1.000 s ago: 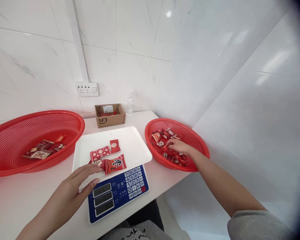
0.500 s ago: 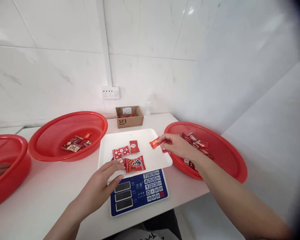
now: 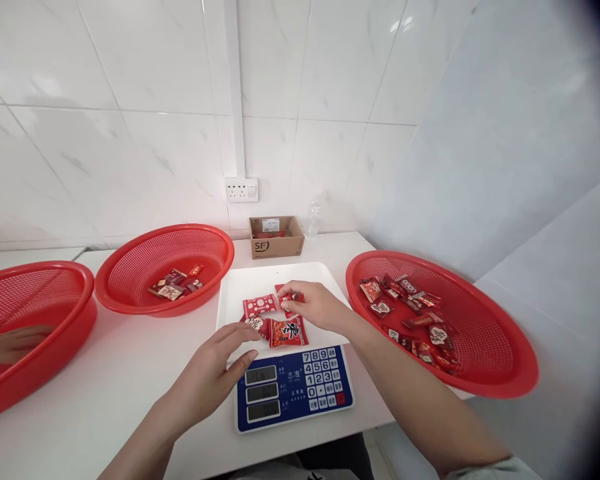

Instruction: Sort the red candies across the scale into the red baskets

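Several red candy packets lie on the white tray (image 3: 240, 280) of a weighing scale. My right hand (image 3: 317, 305) reaches over the tray, its thumb and fingers closed on a small red candy packet (image 3: 285, 291). Just left of it lies a red packet with white dots (image 3: 260, 305). In front is a larger red packet with a big black character (image 3: 287, 331). My left hand (image 3: 213, 363) hovers at the tray's near left, fingers outstretched and thumb apart, with the fingertips beside a dark red packet (image 3: 257, 325). Whether they touch it I cannot tell.
The scale's blue keypad panel (image 3: 294, 387) faces me. A red basket (image 3: 510, 353) with several packets stands right, another (image 3: 130, 257) back left. At far left, another person's hand (image 3: 15, 347) is inside a third basket (image 3: 87, 293). A cardboard box (image 3: 279, 247) and clear bottle (image 3: 314, 217) stand behind.
My right hand has moved left from the right basket's edge to the small red packet on the tray. The orange and red packets it held are out of it. The view has shifted slightly left.
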Demonstrator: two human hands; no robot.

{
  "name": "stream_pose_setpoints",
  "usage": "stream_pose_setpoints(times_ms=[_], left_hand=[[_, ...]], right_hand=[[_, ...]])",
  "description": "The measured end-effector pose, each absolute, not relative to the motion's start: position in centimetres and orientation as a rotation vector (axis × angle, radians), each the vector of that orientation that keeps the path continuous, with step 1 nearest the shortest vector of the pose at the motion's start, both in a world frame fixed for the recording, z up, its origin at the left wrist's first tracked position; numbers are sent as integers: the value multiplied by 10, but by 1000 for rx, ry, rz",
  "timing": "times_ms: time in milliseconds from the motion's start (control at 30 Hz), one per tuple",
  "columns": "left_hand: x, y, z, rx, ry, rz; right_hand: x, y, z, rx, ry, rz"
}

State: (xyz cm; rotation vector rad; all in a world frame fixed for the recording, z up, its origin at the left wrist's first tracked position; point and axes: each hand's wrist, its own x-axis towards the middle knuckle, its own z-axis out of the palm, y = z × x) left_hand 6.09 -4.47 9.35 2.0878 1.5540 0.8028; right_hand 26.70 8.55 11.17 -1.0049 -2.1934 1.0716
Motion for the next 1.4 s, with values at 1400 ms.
stream_pose_setpoints(times_ms=[1400], left_hand=[[70, -51, 82, 1703, 1732, 1022]], right_hand=[[267, 43, 72, -1024, -1960, 765]])
